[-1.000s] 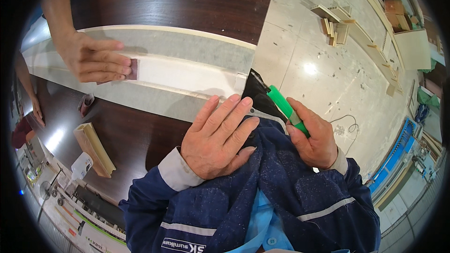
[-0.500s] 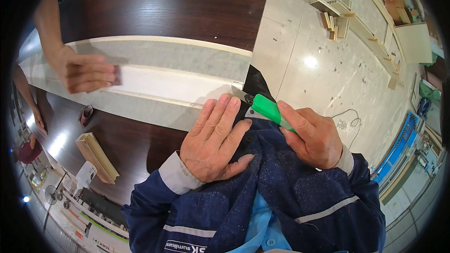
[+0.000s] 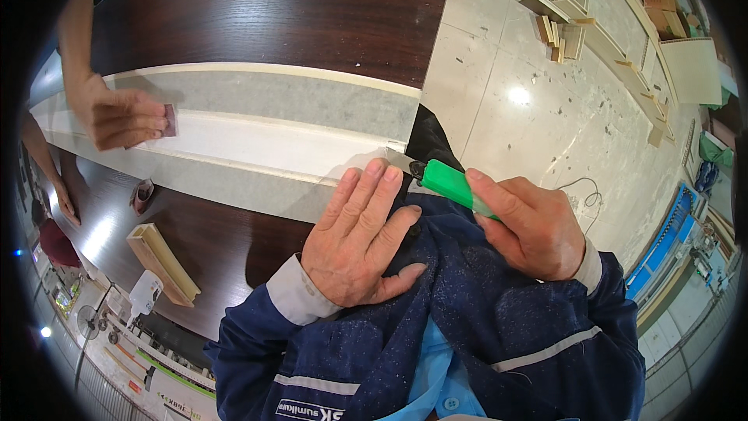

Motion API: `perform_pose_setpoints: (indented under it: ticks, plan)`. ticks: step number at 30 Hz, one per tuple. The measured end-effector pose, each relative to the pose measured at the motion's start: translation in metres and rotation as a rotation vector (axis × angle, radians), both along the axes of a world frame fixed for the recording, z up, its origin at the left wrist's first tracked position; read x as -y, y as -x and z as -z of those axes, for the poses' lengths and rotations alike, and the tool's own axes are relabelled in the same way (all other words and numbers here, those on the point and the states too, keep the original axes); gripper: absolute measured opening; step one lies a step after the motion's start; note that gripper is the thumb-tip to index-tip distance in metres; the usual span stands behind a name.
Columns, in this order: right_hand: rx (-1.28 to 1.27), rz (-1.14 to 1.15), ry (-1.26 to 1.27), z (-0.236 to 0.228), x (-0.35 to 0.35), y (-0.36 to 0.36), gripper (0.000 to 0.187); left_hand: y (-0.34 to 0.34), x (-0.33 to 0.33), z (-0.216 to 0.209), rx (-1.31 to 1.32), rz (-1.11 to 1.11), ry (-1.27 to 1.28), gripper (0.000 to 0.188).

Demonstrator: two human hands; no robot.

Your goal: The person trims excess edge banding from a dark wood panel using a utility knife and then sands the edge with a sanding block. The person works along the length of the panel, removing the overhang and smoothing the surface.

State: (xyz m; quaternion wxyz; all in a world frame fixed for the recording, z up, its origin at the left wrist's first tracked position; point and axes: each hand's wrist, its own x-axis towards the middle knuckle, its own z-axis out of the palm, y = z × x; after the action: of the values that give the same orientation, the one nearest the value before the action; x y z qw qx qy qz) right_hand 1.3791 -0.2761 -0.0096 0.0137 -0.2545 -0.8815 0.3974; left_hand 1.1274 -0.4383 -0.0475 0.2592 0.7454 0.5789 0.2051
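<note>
Grips in the right hand (image 3: 536,228), fingers curled, a green-handled, metal-bladed knife (image 3: 448,184) over the right end of a long grey-and-white panel (image 3: 257,140). Lays the left hand (image 3: 354,245) straight-fingered at its near edge. Has at left, over the panel, a co-worker's hand (image 3: 121,115) with maroon pad (image 3: 171,121) and, nearer, a pale-yellow block (image 3: 164,265) on the dark-brown desk (image 3: 234,230).

This is a workshop: board offcuts (image 3: 573,41) lie on the floor (image 3: 483,54) at two o'clock, long blue equipment (image 3: 658,253) between three and four, a dust-speckled jacket (image 3: 374,343) at six, a green-handled knife (image 3: 448,181) just off centre toward three.
</note>
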Motion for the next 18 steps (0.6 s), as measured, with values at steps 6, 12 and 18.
perform_pose_setpoints:
  ticks: [6, 12, 18]
  plan:
    - [0.058, -0.02, 0.027, -0.008, -0.007, 0.002, 0.074, 0.001, 0.0, 0.002, 0.02, 0.0, -0.005, 0.066]
    - [0.115, -0.032, 0.06, -0.018, -0.016, 0.006, 0.068, 0.002, -0.002, 0.0, 0.027, 0.0, -0.008, 0.064]
    - [0.269, -0.044, 0.106, -0.041, -0.021, 0.014, 0.067, 0.002, -0.005, -0.005, 0.036, 0.004, -0.007, 0.063]
